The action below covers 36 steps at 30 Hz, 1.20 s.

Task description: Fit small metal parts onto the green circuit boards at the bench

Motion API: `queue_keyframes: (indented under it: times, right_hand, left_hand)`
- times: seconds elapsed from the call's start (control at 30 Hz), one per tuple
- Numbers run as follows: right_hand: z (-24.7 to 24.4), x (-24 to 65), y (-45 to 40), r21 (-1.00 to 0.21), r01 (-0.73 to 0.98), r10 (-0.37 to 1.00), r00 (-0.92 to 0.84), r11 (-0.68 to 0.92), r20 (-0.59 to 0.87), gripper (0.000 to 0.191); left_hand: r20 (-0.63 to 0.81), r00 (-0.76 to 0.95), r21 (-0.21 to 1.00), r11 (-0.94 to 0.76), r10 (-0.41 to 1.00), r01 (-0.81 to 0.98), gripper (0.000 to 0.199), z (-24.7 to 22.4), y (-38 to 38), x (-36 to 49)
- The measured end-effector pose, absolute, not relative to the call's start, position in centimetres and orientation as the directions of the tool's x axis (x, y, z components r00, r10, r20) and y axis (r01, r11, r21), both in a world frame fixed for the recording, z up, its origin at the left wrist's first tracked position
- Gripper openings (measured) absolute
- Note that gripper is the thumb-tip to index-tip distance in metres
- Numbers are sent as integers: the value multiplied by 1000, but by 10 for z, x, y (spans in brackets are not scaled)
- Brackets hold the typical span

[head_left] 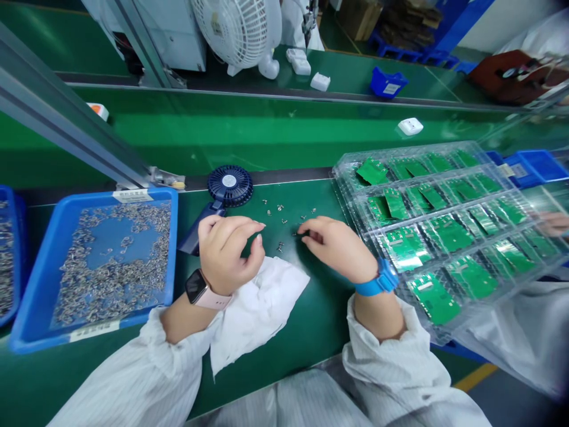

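My left hand (229, 252), with a watch at its wrist, is held over a white cloth (262, 308); its fingers are curled, thumb and fingertips a little apart, with nothing visible between them. My right hand (340, 246), a blue band round its wrist, reaches down to the green table (324, 326) with fingertips pinched; whatever lies in them is too small to name. Several small metal parts (280, 207) lie scattered between and beyond my hands. On the left a blue tray (171, 261) holds a great many similar metal pieces.
A clear tray (349, 190) with green circuit boards (433, 296) stands on the right. A small dark blue fan (230, 185) lies behind my left hand. Another blue tray (20, 261) is at the far left. Across a ledge stand a white fan (235, 29) and a blue bin (387, 82). A person's hand (553, 223) shows at right.
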State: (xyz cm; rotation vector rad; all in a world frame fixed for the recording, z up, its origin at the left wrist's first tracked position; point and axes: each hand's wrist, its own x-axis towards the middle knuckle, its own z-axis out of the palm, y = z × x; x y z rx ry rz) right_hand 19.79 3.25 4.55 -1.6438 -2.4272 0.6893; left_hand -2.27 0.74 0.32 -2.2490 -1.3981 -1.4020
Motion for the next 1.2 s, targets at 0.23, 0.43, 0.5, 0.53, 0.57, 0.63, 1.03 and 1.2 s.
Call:
queue_keyframes:
  times: [0.23, 0.43, 0.5, 0.53, 0.57, 0.63, 1.03, 1.2]
  right_hand:
    - [22, 171, 30, -337, 741, 783, -622, 580, -21, 18]
    - [29, 173, 30, -478, 705, 832, -543, 524, 111, 13]
    - [33, 172, 28, -585, 650, 853, -499, 486, 153, 11]
    - [35, 171, 26, -637, 619, 866, -473, 459, 164, 11]
    - [36, 169, 25, -686, 588, 879, -445, 429, 169, 11]
    - [36, 167, 22, -764, 525, 901, -398, 376, 170, 11]
    - [35, 163, 21, -950, 274, 947, -315, 147, 56, 6]
    - [36, 162, 20, -946, 272, 943, -322, 178, 85, 9]
  left_hand:
    - [753, 143, 330, -556, 643, 763, 22, 1, 7, -23]
    - [719, 196, 329, -574, 667, 750, 17, 4, 8, -21]
    - [689, 242, 324, -588, 684, 741, 14, 5, 8, -20]
    - [674, 263, 320, -594, 690, 738, 14, 5, 8, -20]
    - [664, 280, 315, -599, 693, 736, 15, 6, 8, -20]
    - [657, 301, 304, -608, 691, 734, 14, 6, 9, -19]
    - [686, 267, 337, -620, 677, 708, 10, 4, 9, -19]
    - [693, 265, 337, -625, 671, 704, 12, 4, 10, -20]
